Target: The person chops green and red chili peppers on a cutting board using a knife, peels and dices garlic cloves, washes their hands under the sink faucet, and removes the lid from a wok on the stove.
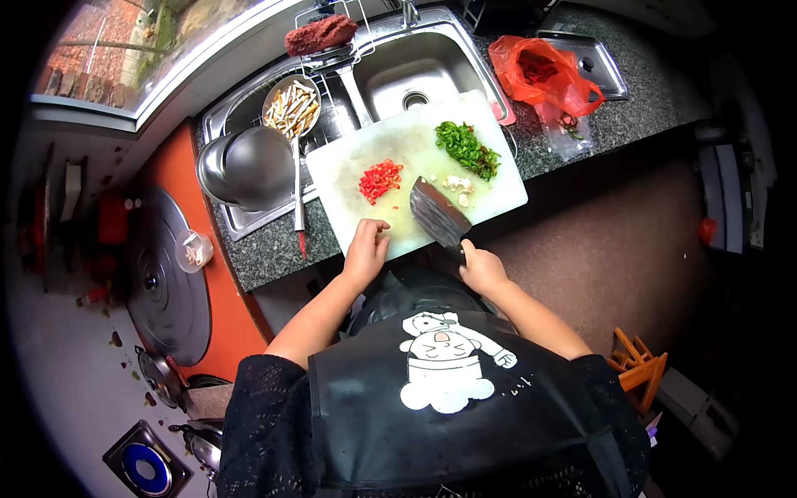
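Note:
My right hand (481,267) grips the dark handle of a cleaver (440,212). Its broad blade lies over the front part of a white cutting board (407,137), pointing away from me. At the board's near edge rests my left hand (367,247), fingers loosely curled, thumb apart, holding nothing. Chopped red chili (380,181) sits in a pile beyond the left hand. Just right of the blade's tip are pieces of what looks like garlic (459,186). Chopped green peppers (465,148) form a pile at the board's far right.
The board overlaps a double steel sink (415,70). A pan of pale strips (292,106) and metal bowls (261,168) stand at left. A red plastic bag (544,75) lies on the right counter, beside a steel tray lid (610,70). A small plastic cup (193,251) stands left.

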Action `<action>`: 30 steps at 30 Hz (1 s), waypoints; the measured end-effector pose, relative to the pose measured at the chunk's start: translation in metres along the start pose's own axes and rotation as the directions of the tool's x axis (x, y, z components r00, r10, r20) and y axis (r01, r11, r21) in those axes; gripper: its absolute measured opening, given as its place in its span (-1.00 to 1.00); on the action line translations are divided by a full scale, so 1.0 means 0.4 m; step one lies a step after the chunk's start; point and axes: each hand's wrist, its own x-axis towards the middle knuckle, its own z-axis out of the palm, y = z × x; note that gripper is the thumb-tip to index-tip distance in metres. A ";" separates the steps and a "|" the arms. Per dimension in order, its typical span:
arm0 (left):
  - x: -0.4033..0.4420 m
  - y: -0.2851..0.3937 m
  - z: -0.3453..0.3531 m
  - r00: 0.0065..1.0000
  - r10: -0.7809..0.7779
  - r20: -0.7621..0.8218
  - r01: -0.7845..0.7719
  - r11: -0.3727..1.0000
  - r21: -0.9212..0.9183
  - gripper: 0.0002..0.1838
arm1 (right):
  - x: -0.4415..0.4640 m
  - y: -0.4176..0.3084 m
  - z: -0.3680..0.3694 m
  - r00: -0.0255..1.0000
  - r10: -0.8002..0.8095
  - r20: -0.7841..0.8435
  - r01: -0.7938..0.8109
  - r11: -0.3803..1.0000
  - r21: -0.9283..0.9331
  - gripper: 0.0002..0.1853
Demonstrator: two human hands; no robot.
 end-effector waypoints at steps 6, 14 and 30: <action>0.101 0.099 0.047 0.928 0.307 -0.209 -0.294 0.951 0.092 -0.74 | -0.022 -0.040 -0.144 0.884 -0.028 0.467 -0.425 0.369 0.826 -0.72; 0.172 0.128 0.116 0.884 0.417 -0.210 -0.426 0.905 0.000 -0.78 | -0.060 -0.045 -0.158 0.819 -0.152 0.553 -0.565 -0.053 0.823 -0.72; 0.136 0.170 0.072 0.723 0.691 -0.003 -0.679 0.711 0.183 -0.36 | -0.054 -0.002 -0.188 0.766 -0.291 0.573 -0.626 -0.137 0.767 -0.74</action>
